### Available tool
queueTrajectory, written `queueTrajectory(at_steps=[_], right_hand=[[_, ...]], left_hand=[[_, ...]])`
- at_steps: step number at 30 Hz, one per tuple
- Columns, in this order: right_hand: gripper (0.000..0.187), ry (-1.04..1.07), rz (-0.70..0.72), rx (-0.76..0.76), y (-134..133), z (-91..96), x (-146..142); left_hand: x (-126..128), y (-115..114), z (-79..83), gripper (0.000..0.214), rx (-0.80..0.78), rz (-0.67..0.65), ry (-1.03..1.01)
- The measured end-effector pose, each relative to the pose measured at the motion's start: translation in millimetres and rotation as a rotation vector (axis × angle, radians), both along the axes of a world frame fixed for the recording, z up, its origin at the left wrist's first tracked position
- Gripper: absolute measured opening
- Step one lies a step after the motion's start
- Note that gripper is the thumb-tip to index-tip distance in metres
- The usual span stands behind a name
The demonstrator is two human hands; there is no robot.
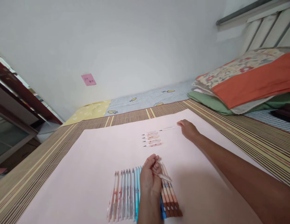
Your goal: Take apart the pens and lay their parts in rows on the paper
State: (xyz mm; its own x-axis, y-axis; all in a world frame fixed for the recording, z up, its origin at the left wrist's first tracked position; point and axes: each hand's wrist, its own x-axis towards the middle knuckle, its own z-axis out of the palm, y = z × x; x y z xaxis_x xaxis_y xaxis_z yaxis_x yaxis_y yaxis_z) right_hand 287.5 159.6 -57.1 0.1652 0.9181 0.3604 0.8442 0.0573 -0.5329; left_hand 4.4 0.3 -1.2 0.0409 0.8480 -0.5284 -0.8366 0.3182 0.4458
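Pale pink sheet point(100, 149) on striped mat point(233, 133). Far ctr: four slim refills point(148, 145) w/ clear parts point(152, 133), laid out. Fifth refill point(167, 128) just to R, none beside it yet. L hand point(150, 174): grip clamped on clear tube point(164, 177), above near pens point(129, 189). R hand point(188, 127): nr fifth refill; can't tell if grip together or apart. Judged: four sets done, fifth part-done; near row appears whole, untreated.
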Motion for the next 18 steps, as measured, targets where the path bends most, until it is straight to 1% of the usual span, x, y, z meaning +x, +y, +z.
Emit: queueTrajectory(at_steps=[3,10,18], right_hand=[[0.038,-0.006,-0.007,-0.023,-6,-2.6,5],[0.032,-0.188,-0.001,-0.043,-14,1.2,-15],[0.029,-0.257,-0.005,-0.07,-15,6.1,-22]], left_hand=[[2,-1,0.8,0.015,-0.01,-0.007,0.009],[1,-2,0.8,0.012,-0.008,-0.007,-0.008],[2,-1,0.7,0.015,-0.01,-0.007,0.017]])
